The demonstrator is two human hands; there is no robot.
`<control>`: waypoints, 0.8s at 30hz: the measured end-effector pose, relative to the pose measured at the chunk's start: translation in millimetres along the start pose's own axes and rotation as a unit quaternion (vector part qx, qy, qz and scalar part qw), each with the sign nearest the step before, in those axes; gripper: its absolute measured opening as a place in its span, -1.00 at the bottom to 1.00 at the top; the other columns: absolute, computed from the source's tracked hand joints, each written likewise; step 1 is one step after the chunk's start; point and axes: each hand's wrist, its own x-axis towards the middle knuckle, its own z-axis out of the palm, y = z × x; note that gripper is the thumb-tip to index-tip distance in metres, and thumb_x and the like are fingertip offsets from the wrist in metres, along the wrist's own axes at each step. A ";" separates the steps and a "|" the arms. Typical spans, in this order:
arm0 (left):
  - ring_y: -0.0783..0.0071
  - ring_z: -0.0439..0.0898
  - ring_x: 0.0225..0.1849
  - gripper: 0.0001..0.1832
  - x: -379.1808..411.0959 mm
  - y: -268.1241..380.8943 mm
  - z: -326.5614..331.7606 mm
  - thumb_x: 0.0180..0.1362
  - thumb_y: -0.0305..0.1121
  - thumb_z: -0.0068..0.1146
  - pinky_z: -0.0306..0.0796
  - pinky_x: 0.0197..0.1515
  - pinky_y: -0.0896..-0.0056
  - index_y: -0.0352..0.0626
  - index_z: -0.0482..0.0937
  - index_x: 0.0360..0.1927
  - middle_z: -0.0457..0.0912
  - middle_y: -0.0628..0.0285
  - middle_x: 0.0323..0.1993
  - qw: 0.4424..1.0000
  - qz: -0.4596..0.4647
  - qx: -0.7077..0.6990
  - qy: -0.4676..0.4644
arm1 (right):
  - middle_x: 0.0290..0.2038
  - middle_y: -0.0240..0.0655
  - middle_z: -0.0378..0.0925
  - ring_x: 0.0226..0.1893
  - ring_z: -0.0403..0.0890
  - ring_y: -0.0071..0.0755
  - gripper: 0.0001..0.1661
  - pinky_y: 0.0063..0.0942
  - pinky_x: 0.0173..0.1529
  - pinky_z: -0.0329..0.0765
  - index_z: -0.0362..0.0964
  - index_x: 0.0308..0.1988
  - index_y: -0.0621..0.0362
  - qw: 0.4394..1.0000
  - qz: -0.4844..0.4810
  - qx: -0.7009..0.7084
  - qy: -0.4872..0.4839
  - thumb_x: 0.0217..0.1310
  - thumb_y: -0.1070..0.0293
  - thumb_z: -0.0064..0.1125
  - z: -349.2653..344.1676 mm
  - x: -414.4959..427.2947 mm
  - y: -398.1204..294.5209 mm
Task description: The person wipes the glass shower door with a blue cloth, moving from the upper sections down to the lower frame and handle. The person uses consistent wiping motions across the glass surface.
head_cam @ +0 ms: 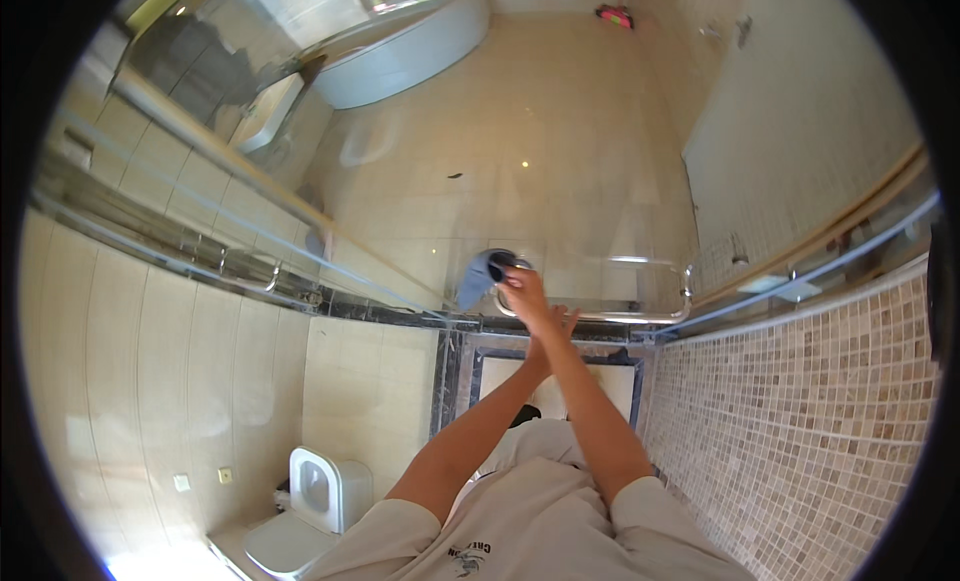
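Note:
My forearms cross in front of me. My right hand [523, 290] grips a blue-grey cloth [474, 279] with a dark inner side, close to the left end of a shiny metal door handle bar [630, 318]. The cloth hangs to the left of my fingers. Just below, partly hidden by my right wrist, my left hand [561, 322] lies at the bar and glass with its fingers spread. Whether it touches the bar is unclear.
Glass panels with metal rails surround me, over a dark stone sill [375, 309]. Mosaic tile wall [795, 371] stands right; a white toilet [289, 540] is lower left. Beyond the glass are a bathtub [405, 63], a washbasin [268, 112] and a pink object [616, 15] on the floor.

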 end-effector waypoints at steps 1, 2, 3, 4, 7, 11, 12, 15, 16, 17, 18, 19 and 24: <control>-0.02 0.10 0.37 -0.10 -2.9 -13.0 30.2 -0.05 -0.18 0.24 -0.01 0.37 -0.04 -0.08 0.11 0.38 0.17 -0.06 0.32 0.983 0.049 0.110 0.142 | -0.55 -0.41 0.50 -0.50 0.45 -0.64 -0.82 -0.58 -0.40 0.38 0.54 -0.33 0.26 1.000 0.020 0.013 0.004 0.14 0.36 0.28 -29.9 -12.5 -1.3; -0.04 0.09 0.38 -0.10 -4.2 -11.8 38.0 -0.05 -0.17 0.24 -0.03 0.37 -0.05 -0.08 0.11 0.39 0.15 -0.08 0.33 0.982 0.026 0.112 0.151 | -0.53 -0.45 0.50 -0.47 0.47 -0.66 -0.82 -0.60 -0.36 0.41 0.54 -0.35 0.22 0.996 0.057 0.058 0.021 0.16 0.33 0.29 -69.5 -29.4 -6.3; -0.05 0.08 0.38 -0.09 -6.4 -7.9 31.6 -0.05 -0.16 0.25 -0.05 0.38 -0.06 -0.08 0.10 0.39 0.14 -0.09 0.33 0.984 0.010 0.107 0.141 | -0.50 -0.50 0.49 -0.43 0.48 -0.67 -0.81 -0.62 -0.32 0.43 0.54 -0.37 0.19 0.989 0.091 0.105 0.048 0.18 0.30 0.30 -112.6 -45.7 -10.9; -0.06 0.07 0.39 -0.08 -8.9 1.7 18.9 -0.05 -0.15 0.26 -0.06 0.39 -0.08 -0.07 0.10 0.40 0.13 -0.10 0.33 0.994 -0.049 0.067 0.064 | -0.46 -0.47 0.52 -0.40 0.51 -0.65 -0.83 -0.59 -0.25 0.47 0.53 -0.35 0.16 0.978 0.121 0.147 0.091 0.19 0.30 0.29 -164.9 -65.1 -12.4; -0.10 0.02 0.39 -0.07 -10.5 14.1 16.2 -0.07 -0.18 0.28 -0.13 0.41 -0.11 -0.12 0.08 0.39 0.11 -0.12 0.32 0.993 -0.073 0.068 0.061 | -0.43 -0.49 0.53 -0.38 0.53 -0.64 -0.89 -0.58 -0.18 0.51 0.54 -0.33 0.09 0.943 0.130 0.197 0.233 0.22 0.31 0.24 -287.9 -113.0 -28.5; -0.14 -0.03 0.40 -0.07 -7.6 25.1 15.0 -0.07 -0.22 0.26 -0.21 0.43 -0.15 -0.19 0.05 0.37 0.10 -0.14 0.29 0.990 -0.082 0.079 0.081 | -0.35 -0.51 0.57 -0.31 0.55 -0.66 -0.91 -0.61 -0.15 0.49 0.54 -0.32 0.13 0.962 0.072 0.006 0.263 0.25 0.37 0.18 -326.0 -125.2 -58.0; -0.15 -0.03 0.40 -0.08 -7.1 28.2 16.2 -0.07 -0.23 0.26 -0.21 0.43 -0.16 -0.19 0.06 0.37 0.10 -0.14 0.29 0.989 -0.087 0.083 0.082 | -0.31 -0.44 0.57 -0.27 0.56 -0.54 -0.93 -0.55 -0.12 0.48 0.51 -0.29 0.17 0.963 0.080 -0.088 0.241 0.24 0.41 0.15 -318.1 -122.3 -55.2; -0.16 -0.03 0.39 -0.08 -5.0 28.8 11.1 -0.08 -0.24 0.27 -0.21 0.43 -0.17 -0.20 0.07 0.36 0.10 -0.16 0.28 0.991 -0.092 0.065 0.077 | -0.17 -0.23 0.55 -0.10 0.56 -0.22 -0.89 -0.36 0.03 0.45 0.42 -0.22 0.26 0.916 0.003 -0.358 0.179 0.21 0.51 0.08 -276.8 -109.5 -44.2; -0.16 -0.03 0.39 -0.08 -5.3 27.8 8.4 -0.08 -0.24 0.27 -0.21 0.43 -0.17 -0.21 0.07 0.36 0.10 -0.16 0.27 0.992 -0.092 0.054 0.073 | -0.12 -0.18 0.53 -0.03 0.54 -0.12 -0.86 -0.28 0.10 0.43 0.38 -0.19 0.26 0.883 -0.081 -0.436 0.154 0.20 0.53 0.06 -264.9 -108.6 -23.6; -0.14 -0.04 0.41 -0.10 -5.6 26.4 6.2 -0.05 -0.24 0.25 -0.20 0.43 -0.17 -0.18 0.07 0.37 0.10 -0.15 0.30 0.992 -0.090 0.046 0.069 | -0.09 -0.16 0.50 0.01 0.49 -0.09 -0.80 -0.19 0.16 0.36 0.37 -0.15 0.25 0.879 -0.085 -0.453 0.121 0.18 0.52 0.07 -253.7 -110.8 1.9; -0.11 -0.04 0.42 -0.11 -6.5 23.6 5.9 -0.03 -0.24 0.24 -0.21 0.43 -0.17 -0.15 0.08 0.37 0.10 -0.12 0.32 0.994 -0.082 0.029 0.071 | -0.05 -0.14 0.47 0.06 0.44 -0.05 -0.73 -0.09 0.21 0.28 0.35 -0.10 0.23 0.874 -0.089 -0.469 0.090 0.15 0.51 0.08 -241.7 -114.4 29.4; -0.08 -0.04 0.43 -0.13 -8.2 19.2 7.4 -0.02 -0.24 0.23 -0.21 0.43 -0.17 -0.13 0.09 0.37 0.10 -0.09 0.33 0.994 -0.081 0.013 0.078 | -0.03 -0.14 0.45 0.09 0.41 -0.03 -0.70 -0.03 0.25 0.22 0.33 -0.08 0.22 0.872 -0.089 -0.477 0.067 0.14 0.50 0.09 -231.8 -115.5 38.8; 0.12 0.21 0.33 -0.54 -15.4 31.4 -0.3 0.13 -0.36 0.06 -0.22 0.40 -0.23 0.00 0.39 0.16 0.40 0.14 0.16 0.963 -0.168 -0.077 0.196 | 0.04 -0.18 0.41 0.19 0.31 -0.01 -0.66 0.16 0.31 0.06 0.36 -0.08 0.15 0.875 -0.074 -0.479 0.006 0.09 0.46 0.17 -195.6 -113.0 42.5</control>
